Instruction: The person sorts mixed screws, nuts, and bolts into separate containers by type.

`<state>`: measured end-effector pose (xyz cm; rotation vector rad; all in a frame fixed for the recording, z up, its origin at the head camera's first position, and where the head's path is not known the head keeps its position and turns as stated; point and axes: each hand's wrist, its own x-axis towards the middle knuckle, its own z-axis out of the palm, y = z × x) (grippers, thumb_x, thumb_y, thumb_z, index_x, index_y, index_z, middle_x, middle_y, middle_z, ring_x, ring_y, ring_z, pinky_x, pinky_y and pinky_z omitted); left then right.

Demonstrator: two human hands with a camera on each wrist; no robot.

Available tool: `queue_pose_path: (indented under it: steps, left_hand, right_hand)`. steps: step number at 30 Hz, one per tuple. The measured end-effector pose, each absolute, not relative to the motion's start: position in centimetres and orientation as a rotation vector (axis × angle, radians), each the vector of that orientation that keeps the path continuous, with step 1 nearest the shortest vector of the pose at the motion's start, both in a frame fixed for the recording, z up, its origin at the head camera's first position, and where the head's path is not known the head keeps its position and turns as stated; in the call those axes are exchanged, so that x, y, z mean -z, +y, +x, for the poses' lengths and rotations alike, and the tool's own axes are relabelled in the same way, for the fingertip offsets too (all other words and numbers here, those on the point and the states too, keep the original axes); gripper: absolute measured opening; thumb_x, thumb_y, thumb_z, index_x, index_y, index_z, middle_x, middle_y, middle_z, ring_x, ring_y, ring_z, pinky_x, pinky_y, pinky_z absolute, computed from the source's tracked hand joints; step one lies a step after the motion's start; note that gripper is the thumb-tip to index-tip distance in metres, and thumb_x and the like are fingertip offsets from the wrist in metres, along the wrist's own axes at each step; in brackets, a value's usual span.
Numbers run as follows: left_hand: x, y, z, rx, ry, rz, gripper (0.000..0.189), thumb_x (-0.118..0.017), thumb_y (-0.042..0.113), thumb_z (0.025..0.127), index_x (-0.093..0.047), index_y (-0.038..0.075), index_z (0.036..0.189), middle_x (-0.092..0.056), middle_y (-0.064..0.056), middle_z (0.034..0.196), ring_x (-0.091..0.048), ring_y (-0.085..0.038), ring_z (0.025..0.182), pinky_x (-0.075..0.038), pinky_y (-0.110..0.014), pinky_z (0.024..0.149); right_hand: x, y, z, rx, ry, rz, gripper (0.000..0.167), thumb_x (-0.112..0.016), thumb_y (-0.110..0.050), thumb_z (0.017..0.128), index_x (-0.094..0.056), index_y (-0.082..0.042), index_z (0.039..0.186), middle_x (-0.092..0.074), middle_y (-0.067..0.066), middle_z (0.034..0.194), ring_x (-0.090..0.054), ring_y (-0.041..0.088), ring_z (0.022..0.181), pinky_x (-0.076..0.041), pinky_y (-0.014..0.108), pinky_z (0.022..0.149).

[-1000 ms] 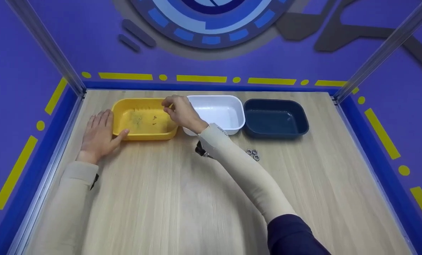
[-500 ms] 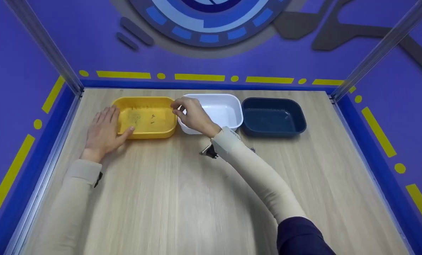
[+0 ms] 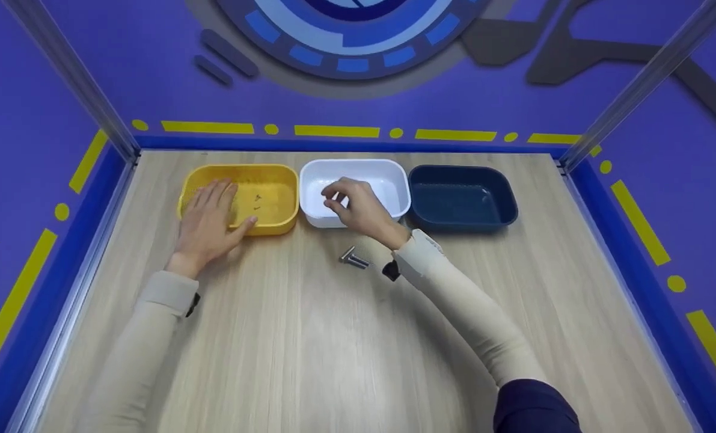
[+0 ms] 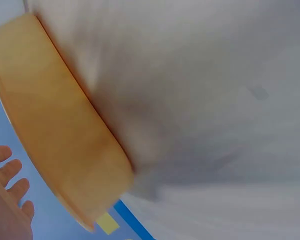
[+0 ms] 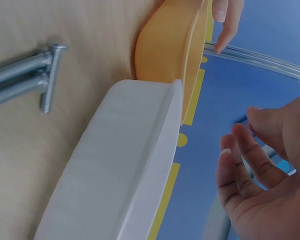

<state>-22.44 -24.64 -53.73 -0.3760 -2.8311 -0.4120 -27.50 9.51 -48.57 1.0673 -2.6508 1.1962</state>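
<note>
Fingers spread and fairly straight, my left hand [image 3: 207, 222] lies over the left part of a yellow plastic bin [image 3: 279, 230]. Its thumb crosses the front rim, and the left wrist view shows the fingers [image 4: 19, 189] beyond the bin's outer wall. Small dark screws [image 3: 258, 197] lie on the bin floor. My right hand [image 3: 364, 210] hangs over a white bin [image 3: 394, 207] with loosely curled fingers and nothing visible between thumb and forefinger. On the table in front of that bin lie several silver bolts [image 3: 354, 258], seen larger in the right wrist view.
To the right of the white bin stands a dark blue bin [image 3: 463, 201], the three bins side by side in a row. A light wood table [image 3: 309, 337] carries them, with blue walls behind and at both sides. My right forearm crosses the table's right half.
My right hand has moved right from the yellow bin to the white one, uncovering the bolts. My left hand has slid right from the yellow bin's left side to over it. The nuts are now hidden.
</note>
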Motion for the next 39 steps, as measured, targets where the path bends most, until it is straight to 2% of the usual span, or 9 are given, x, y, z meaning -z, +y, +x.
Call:
queue_pose_path:
  steps: [5,13,16,24,34,39]
  left_hand:
    - [53.8,-22.9,-22.9,0.395,-2.812,-0.409,0.087,-0.055,0.064,0.102,-0.045,-0.002,0.158,-0.043,-0.024,0.166,-0.035,-0.044,0.157,-0.021,-0.058,0.133]
    - [53.7,-21.0,-23.6,0.413,-2.793,-0.46,0.087,-0.055,0.063,0.101,-0.045,-0.002,0.159,-0.044,-0.024,0.165,-0.035,-0.043,0.157,-0.02,-0.058,0.134]
    - [53.7,-20.2,-23.9,0.424,-2.791,-0.474,0.088,-0.055,0.064,0.102,-0.044,-0.002,0.16,-0.044,-0.023,0.166,-0.034,-0.042,0.158,-0.019,-0.056,0.134]
    - [54.2,-18.1,-24.5,0.491,-2.77,-0.507,0.089,-0.055,0.064,0.102,-0.044,-0.002,0.16,-0.044,-0.022,0.166,-0.035,-0.041,0.158,-0.019,-0.054,0.135]
    - [54.5,-15.5,-25.4,0.487,-2.832,-0.551,0.09,-0.053,0.062,0.104,-0.034,-0.002,0.165,-0.037,-0.022,0.17,-0.03,-0.04,0.161,-0.017,-0.053,0.136]
    - [54.8,-14.4,-26.0,0.487,-2.87,-0.55,0.094,-0.048,0.065,0.105,-0.03,-0.003,0.166,-0.031,-0.022,0.173,-0.024,-0.038,0.164,-0.016,-0.052,0.136]
  right_hand:
    - [49.2,11.2,-26.7,-1.176,-2.66,1.056,0.016,-0.07,-0.005,0.102,-0.077,0.003,0.113,-0.078,0.016,0.109,-0.075,0.027,0.094,-0.064,0.043,0.078]
    - [50.3,13.2,-25.5,-1.187,-2.663,1.008,0.015,-0.072,-0.008,0.102,-0.078,0.0,0.113,-0.078,0.011,0.106,-0.074,0.023,0.092,-0.061,0.034,0.073]
    - [51.0,13.9,-25.0,-1.199,-2.656,0.982,0.014,-0.074,-0.007,0.1,-0.078,0.0,0.111,-0.078,0.011,0.104,-0.074,0.023,0.09,-0.061,0.035,0.071]
    - [53.4,15.1,-23.9,-1.241,-2.661,0.924,0.016,-0.074,-0.007,0.101,-0.078,0.004,0.112,-0.078,0.013,0.103,-0.074,0.025,0.089,-0.065,0.043,0.074]
    - [55.9,16.0,-22.1,-1.291,-2.697,0.862,0.02,-0.075,-0.007,0.099,-0.076,0.006,0.115,-0.079,0.016,0.101,-0.076,0.028,0.09,-0.066,0.042,0.075]
    - [56.8,16.3,-21.6,-1.304,-2.717,0.825,0.018,-0.076,-0.005,0.098,-0.076,0.005,0.112,-0.077,0.014,0.102,-0.074,0.025,0.088,-0.065,0.037,0.077]
